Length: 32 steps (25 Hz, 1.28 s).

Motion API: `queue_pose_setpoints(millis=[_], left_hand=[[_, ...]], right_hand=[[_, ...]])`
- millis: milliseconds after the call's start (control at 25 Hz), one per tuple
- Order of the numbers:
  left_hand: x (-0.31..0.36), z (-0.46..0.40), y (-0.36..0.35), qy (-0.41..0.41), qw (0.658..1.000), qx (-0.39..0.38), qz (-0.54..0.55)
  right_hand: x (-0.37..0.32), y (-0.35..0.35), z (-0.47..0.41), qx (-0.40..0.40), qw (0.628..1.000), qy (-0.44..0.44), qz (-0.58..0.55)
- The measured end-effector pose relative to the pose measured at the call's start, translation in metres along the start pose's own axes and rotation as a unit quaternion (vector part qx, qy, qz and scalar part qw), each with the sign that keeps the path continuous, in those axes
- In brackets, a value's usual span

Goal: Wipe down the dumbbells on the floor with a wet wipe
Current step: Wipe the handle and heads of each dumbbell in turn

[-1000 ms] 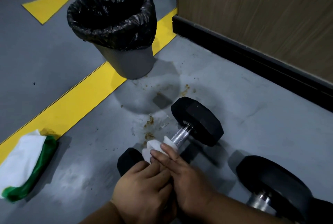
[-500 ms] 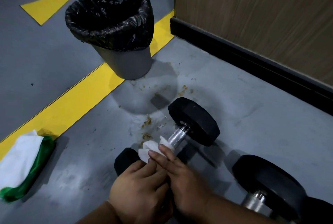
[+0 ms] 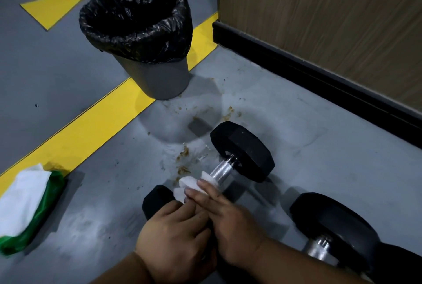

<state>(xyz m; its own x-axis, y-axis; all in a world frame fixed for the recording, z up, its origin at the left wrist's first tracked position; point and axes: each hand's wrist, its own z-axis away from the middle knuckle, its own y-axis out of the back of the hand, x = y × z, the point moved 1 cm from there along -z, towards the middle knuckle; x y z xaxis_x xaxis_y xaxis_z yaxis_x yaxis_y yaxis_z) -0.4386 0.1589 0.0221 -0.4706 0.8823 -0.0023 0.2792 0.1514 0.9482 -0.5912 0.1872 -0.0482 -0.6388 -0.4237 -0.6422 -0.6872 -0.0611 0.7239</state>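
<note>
A small dumbbell (image 3: 242, 151) with black hex heads and a silver knurled handle lies on the grey floor. My left hand (image 3: 173, 238) grips its near head, which is mostly covered. Across the near part of the handle lie the fingers of my right hand (image 3: 228, 219), holding a bunched white wet wipe (image 3: 187, 183) against it; the thumb is hidden. A larger black dumbbell (image 3: 331, 226) lies at the lower right, untouched.
A grey bin with a black bag (image 3: 146, 39) stands behind the dumbbell, brown crumbs scattered on the floor between them. A green pack of wipes (image 3: 27, 206) lies at the far left by the yellow floor stripe (image 3: 91, 133). A wooden wall with black skirting (image 3: 319, 71) runs along the right.
Both hands stay on the small dumbbell with the wipe at the same part of the handle. Only the view has shifted slightly.
</note>
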Motion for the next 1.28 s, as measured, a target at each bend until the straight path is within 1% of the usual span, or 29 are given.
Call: queue_pose_setpoints(millis=[80,120,200,240,280,320,440,480,560,600,680,720,760,800,880,920,1000,1080,1160,1240,1280], left_hand=[[0.001,-0.001,0.001,0.004,1.0,0.001,0.002],[0.002,-0.002,0.001,0.004,1.0,0.004,0.004],[0.001,-0.002,0.002,0.005,1.0,0.011,0.008],[0.001,-0.003,0.002,0.006,1.0,0.014,0.01],[0.002,-0.003,0.002,0.006,1.0,0.017,0.011],[0.002,-0.003,0.002,0.005,1.0,0.018,0.01],[0.002,-0.002,0.002,-0.003,1.0,0.012,0.002],[0.002,-0.002,0.001,-0.002,1.0,0.009,0.0],[0.002,-0.001,0.0,0.004,1.0,0.004,0.004],[0.002,0.0,-0.001,0.007,1.0,0.003,0.008],[0.001,0.001,-0.002,0.014,1.0,0.005,0.012],[0.001,0.001,-0.003,0.014,1.0,0.006,0.012],[0.002,0.001,-0.003,0.013,1.0,0.006,0.012],[0.002,0.002,-0.003,0.012,1.0,0.005,0.014],[0.002,0.003,-0.003,0.006,1.0,0.004,0.011],[0.002,0.002,-0.002,0.004,1.0,0.002,0.009],[0.002,0.002,-0.002,0.006,1.0,-0.004,0.008],[0.002,0.002,-0.001,0.011,1.0,-0.004,0.019],[0.001,0.003,-0.002,0.018,0.999,-0.005,0.033],[0.001,0.002,-0.002,0.019,0.999,-0.007,0.038],[0.001,0.002,-0.002,0.017,0.999,-0.008,0.04]], right_hand=[[0.01,0.013,-0.004,-0.018,0.998,0.034,0.049],[0.018,0.021,-0.007,-0.004,0.998,0.024,0.065],[0.034,0.03,-0.011,0.065,0.994,-0.037,0.079],[0.036,0.028,-0.011,0.091,0.991,-0.064,0.079],[0.032,0.022,-0.009,0.102,0.99,-0.073,0.072],[0.026,0.011,-0.006,0.094,0.992,-0.064,0.058],[0.004,-0.013,0.003,0.022,1.0,-0.007,-0.003],[0.005,-0.01,0.003,0.005,1.0,0.007,-0.01],[0.019,0.004,-0.004,-0.011,0.999,0.029,0.024],[0.029,0.012,-0.009,0.006,0.999,0.02,0.042],[0.045,0.022,-0.018,0.076,0.994,-0.051,0.057],[0.046,0.019,-0.019,0.098,0.99,-0.082,0.063],[0.04,0.013,-0.017,0.106,0.988,-0.093,0.069],[0.03,0.002,-0.012,0.096,0.99,-0.077,0.073],[0.009,-0.015,0.0,0.042,0.998,-0.009,0.055],[0.005,-0.016,0.004,0.018,0.999,0.013,0.043],[0.009,-0.005,0.001,-0.004,0.999,0.032,0.043],[0.024,0.011,-0.007,0.002,0.999,0.006,0.047],[0.043,0.021,-0.015,0.062,0.994,-0.057,0.07],[0.045,0.013,-0.014,0.099,0.987,-0.106,0.073],[0.038,0.003,-0.01,0.094,0.988,-0.108,0.057]])
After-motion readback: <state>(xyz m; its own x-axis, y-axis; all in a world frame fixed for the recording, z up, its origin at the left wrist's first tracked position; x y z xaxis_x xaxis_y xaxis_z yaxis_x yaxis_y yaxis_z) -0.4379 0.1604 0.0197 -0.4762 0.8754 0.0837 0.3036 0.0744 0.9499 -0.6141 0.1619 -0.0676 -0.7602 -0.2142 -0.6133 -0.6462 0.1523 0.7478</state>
